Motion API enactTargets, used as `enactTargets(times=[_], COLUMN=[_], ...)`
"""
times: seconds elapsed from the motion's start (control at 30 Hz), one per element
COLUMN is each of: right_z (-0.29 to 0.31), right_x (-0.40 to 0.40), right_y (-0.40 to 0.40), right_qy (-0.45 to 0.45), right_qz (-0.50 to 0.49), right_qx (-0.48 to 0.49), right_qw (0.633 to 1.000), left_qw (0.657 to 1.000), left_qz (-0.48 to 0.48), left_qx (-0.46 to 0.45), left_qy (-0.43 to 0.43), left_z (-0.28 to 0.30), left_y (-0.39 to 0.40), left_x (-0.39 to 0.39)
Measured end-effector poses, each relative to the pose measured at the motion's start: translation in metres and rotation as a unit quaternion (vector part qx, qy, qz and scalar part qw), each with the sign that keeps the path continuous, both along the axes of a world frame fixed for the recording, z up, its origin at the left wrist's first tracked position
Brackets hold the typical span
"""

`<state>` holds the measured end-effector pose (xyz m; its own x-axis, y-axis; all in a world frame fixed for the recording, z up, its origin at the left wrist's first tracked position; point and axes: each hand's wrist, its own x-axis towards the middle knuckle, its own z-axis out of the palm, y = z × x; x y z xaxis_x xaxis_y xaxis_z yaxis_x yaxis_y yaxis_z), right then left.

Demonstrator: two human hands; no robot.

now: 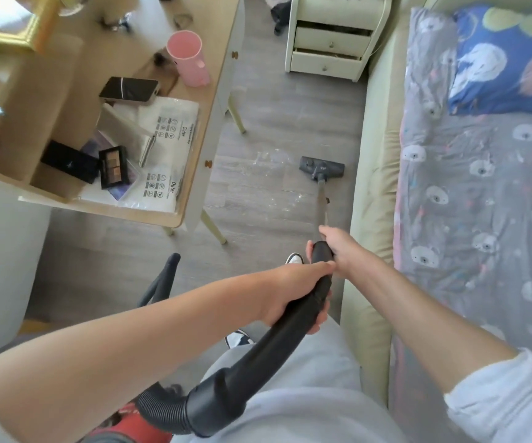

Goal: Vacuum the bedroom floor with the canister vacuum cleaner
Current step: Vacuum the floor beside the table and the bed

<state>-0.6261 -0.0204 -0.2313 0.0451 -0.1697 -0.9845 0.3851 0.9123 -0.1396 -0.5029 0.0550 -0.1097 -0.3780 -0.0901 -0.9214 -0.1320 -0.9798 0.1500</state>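
The left hand (293, 292) is clamping its fingers round the black handle (290, 318); the right hand (338, 244) is gripping higher. At twelve o'clock the floor head (322, 167) is working beside the bed (376, 155); slow, overlapping, flat strokes would suit.

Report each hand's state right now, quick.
Left hand: closed, gripping the black vacuum handle.
Right hand: closed, gripping the same handle higher up, near the wand.
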Motion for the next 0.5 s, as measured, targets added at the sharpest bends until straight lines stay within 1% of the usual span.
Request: enactTargets(times=[0.07,0.17,0.3,0.4,0.5], right_z=[-0.002,-0.013,-0.037,-0.051,-0.059], right_x=[0.000,-0.002,-0.006,-0.008,-0.009], right_y=[-0.011,-0.049,-0.123,-0.183,-0.227], right_qy=[-0.005,0.014,0.038,0.037,0.040], right_qz=[0.003,0.002,0.010,0.024,0.024], right_qx=[-0.013,-0.041,-0.064,-0.081,-0.088], right_qw=[1.000,0.999,0.997,0.996,0.995], left_qw=[0.999,0.995,0.994,0.993,0.992], left_qz=[0.014,0.041,0.045,0.026,0.015], left_qx=[-0.033,-0.069,-0.075,-0.096,-0.110], left_qy=[-0.026,-0.052,-0.060,-0.063,-0.060], left_z=[-0.005,-0.022,-0.054,-0.078,-0.094], left_y=[-0.006,-0.035,-0.108,-0.168,-0.212], left_x=[-0.004,-0.017,-0.027,-0.029,-0.028])
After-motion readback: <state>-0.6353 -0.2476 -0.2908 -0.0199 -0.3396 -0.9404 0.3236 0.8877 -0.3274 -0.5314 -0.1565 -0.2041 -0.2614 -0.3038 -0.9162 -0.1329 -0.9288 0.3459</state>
